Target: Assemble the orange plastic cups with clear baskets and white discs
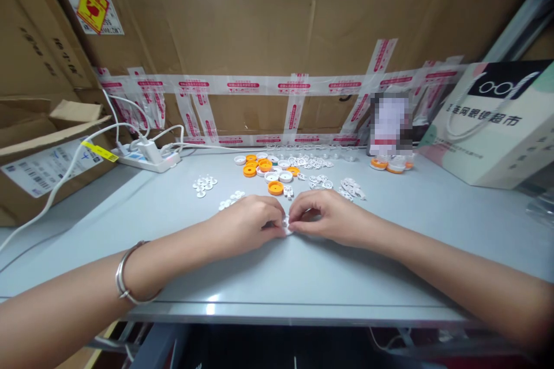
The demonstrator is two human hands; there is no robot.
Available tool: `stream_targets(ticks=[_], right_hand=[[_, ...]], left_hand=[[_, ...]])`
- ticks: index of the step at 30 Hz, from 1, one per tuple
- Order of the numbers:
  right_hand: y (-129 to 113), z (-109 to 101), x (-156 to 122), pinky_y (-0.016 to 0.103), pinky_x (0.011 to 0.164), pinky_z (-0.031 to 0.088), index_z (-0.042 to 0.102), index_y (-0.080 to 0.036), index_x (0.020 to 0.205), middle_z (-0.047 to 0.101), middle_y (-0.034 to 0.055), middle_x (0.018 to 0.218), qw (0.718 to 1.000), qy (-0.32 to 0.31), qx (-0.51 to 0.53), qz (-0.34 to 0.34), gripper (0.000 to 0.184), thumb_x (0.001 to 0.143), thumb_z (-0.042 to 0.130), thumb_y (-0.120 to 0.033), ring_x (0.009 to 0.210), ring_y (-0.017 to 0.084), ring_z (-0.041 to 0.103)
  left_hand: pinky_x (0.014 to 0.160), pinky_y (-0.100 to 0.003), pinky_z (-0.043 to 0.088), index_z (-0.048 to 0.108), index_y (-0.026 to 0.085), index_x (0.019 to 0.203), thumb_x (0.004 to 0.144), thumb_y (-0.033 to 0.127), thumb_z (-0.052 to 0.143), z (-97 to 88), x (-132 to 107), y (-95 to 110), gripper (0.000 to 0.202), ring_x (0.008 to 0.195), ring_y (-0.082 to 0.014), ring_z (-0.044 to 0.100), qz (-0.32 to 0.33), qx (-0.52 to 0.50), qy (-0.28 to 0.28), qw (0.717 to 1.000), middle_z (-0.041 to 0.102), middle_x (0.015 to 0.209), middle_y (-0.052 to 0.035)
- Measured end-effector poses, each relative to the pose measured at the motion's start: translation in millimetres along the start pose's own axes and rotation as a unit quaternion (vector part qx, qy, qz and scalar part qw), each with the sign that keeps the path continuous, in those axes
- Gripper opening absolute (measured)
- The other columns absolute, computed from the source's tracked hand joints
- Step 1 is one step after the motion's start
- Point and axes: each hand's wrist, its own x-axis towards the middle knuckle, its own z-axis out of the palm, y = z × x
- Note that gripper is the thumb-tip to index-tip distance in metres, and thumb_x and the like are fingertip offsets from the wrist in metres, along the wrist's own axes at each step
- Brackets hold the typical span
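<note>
Near the middle of the grey table, my left hand and my right hand meet around a small white plastic part. Both hands pinch it between thumb and fingers, one from each side. Fingers cover most of the part, so its full shape is hidden. Just beyond my fingertips lie an orange round cap and a small white piece. Small white discs with stems are partly behind my left hand. Flat white openwork pieces lie beyond my right hand.
More orange and white caps sit in a cluster further back. White stemmed discs lie at left. A power strip with cables and an open cardboard box stand left. A paper bag stands right; large cardboard backs the table.
</note>
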Motion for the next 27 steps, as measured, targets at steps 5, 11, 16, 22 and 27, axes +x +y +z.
stream_targets(ticks=[5, 11, 16, 22, 27], right_hand=[[-7.4, 2.7, 5.3, 0.023, 0.06, 0.043, 0.067, -0.016, 0.073, 0.066, 0.0022, 0.07, 0.998, -0.01, -0.047, 0.029, 0.01, 0.069, 0.06, -0.022, 0.065, 0.014, 0.059], [-7.6, 5.1, 9.0, 0.023, 0.058, 0.042, 0.065, -0.016, 0.07, 0.064, 0.0017, 0.068, 0.997, -0.012, -0.078, 0.011, 0.009, 0.063, 0.062, -0.021, 0.062, 0.014, 0.057], [-4.0, 4.6, 8.9, 0.023, 0.058, 0.043, 0.064, -0.016, 0.071, 0.063, 0.0018, 0.069, 0.998, -0.015, -0.065, -0.009, 0.01, 0.063, 0.062, -0.021, 0.063, 0.013, 0.057], [-2.8, 5.3, 8.7, 0.024, 0.06, 0.042, 0.065, -0.014, 0.072, 0.063, 0.0029, 0.069, 0.991, -0.004, -0.118, -0.062, 0.008, 0.067, 0.058, -0.016, 0.064, 0.014, 0.056], [-1.4, 1.7, 8.0, 0.024, 0.059, 0.041, 0.067, -0.015, 0.074, 0.064, 0.0032, 0.068, 0.984, -0.016, -0.141, -0.107, 0.012, 0.072, 0.055, -0.016, 0.063, 0.014, 0.056]], left_hand=[[0.074, -0.023, 0.044, 0.068, 0.015, 0.078, 0.079, 0.015, 0.057, -0.6, 1.9, 1.5, 0.011, 0.081, -0.0149, 0.061, -0.01, 0.006, -0.006, 1.0, 0.066, 0.091, -0.0058], [0.07, -0.02, 0.043, 0.068, 0.016, 0.076, 0.077, 0.016, 0.06, 0.7, 2.7, 1.1, 0.008, 0.077, -0.0134, 0.06, -0.018, -0.002, 0.001, 1.0, 0.066, 0.088, -0.0041], [0.07, -0.021, 0.043, 0.068, 0.015, 0.077, 0.078, 0.019, 0.059, 1.6, 2.4, -0.2, 0.01, 0.077, -0.0141, 0.06, -0.015, -0.007, 0.003, 1.0, 0.065, 0.087, -0.005], [0.07, -0.021, 0.043, 0.068, 0.015, 0.075, 0.078, 0.017, 0.059, 2.1, 2.6, -1.2, 0.009, 0.077, -0.0136, 0.06, -0.011, -0.005, 0.013, 1.0, 0.065, 0.088, -0.0046], [0.071, -0.021, 0.043, 0.068, 0.015, 0.078, 0.079, 0.018, 0.058, 1.5, 2.5, 1.0, 0.01, 0.078, -0.0136, 0.06, -0.017, -0.011, 0.01, 1.0, 0.065, 0.088, -0.0043]])
